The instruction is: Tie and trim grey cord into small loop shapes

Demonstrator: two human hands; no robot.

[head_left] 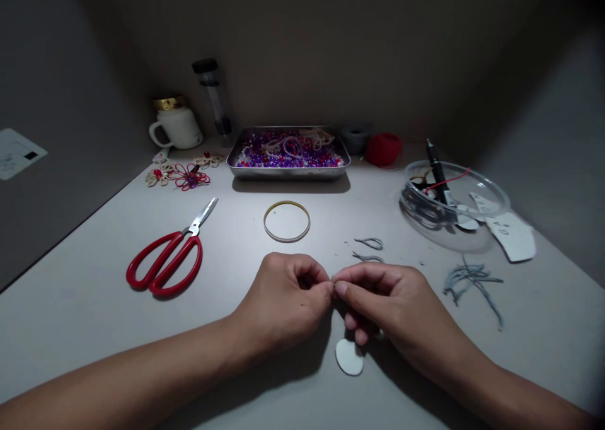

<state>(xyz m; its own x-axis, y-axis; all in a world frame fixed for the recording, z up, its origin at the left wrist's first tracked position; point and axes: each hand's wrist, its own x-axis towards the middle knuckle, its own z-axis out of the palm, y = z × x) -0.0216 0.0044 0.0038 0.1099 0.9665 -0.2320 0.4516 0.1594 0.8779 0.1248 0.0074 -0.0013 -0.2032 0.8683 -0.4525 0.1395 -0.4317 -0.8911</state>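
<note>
My left hand (288, 297) and my right hand (392, 301) meet over the middle of the table, thumbs and forefingers pinched tip to tip. Whatever lies between the fingertips is too small to make out. Just below my right fingers is a white oval piece (350, 357), flat on the table or close above it; I cannot tell which. Beyond my hands lie two small grey cord loops, an upper loop (369, 244) and a lower loop (367, 257). A thin hoop (287, 239) rests behind my left hand.
Red-handled scissors (163, 282) lie at left, near cord flowers (189, 176). A metal tray (290, 173) of beads stands behind, beside red yarn (384, 149), a mug (179, 128) and a clear tube (215, 99). At right are a clear bowl (496, 197) and grey cord pieces (472, 278).
</note>
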